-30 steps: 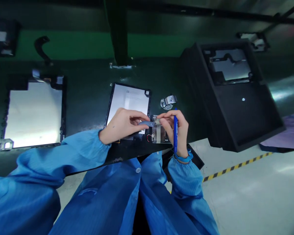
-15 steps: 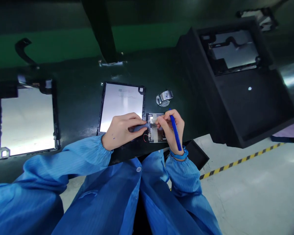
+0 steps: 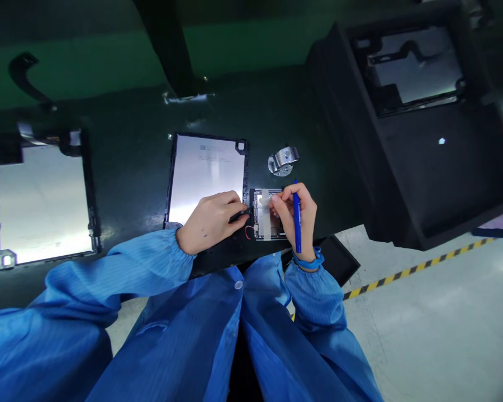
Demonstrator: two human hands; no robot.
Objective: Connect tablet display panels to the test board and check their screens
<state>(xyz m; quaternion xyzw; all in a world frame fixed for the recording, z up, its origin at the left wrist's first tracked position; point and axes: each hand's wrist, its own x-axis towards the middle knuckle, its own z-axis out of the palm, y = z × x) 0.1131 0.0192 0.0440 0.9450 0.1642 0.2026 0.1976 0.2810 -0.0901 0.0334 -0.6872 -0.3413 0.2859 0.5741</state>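
Left hand: the left hand (image 3: 212,221) pinches a dark strip (image 3: 238,215) between thumb and fingers at the circuit board's left edge.
Right hand: the right hand (image 3: 302,220) has a blue pen (image 3: 297,223) tucked in its grip; thumb and fingertips meet over the board, and whether they also pinch something there cannot be told.
Circuit board: the circuit board (image 3: 258,215) lies between the hands on the dark green table (image 3: 129,134), a pale tape strip (image 3: 266,226) running down it and a red wire (image 3: 247,231) curling off its left side.
Changed since half a second ago: the pen, tilted then, now stands nearly upright in view; the left hand's strip, which looked grey-blue and overlapped the board, now looks dark and ends beside its edge.
Display panels: three plainly seen, namely a left panel (image 3: 42,204), a middle panel (image 3: 207,176) beside the board and a third panel (image 3: 419,64) inside the black box.
Boxes: one large black box (image 3: 440,190) at right.
Metal holder: one shiny metal holder (image 3: 283,162), above the board.
Pens: one.
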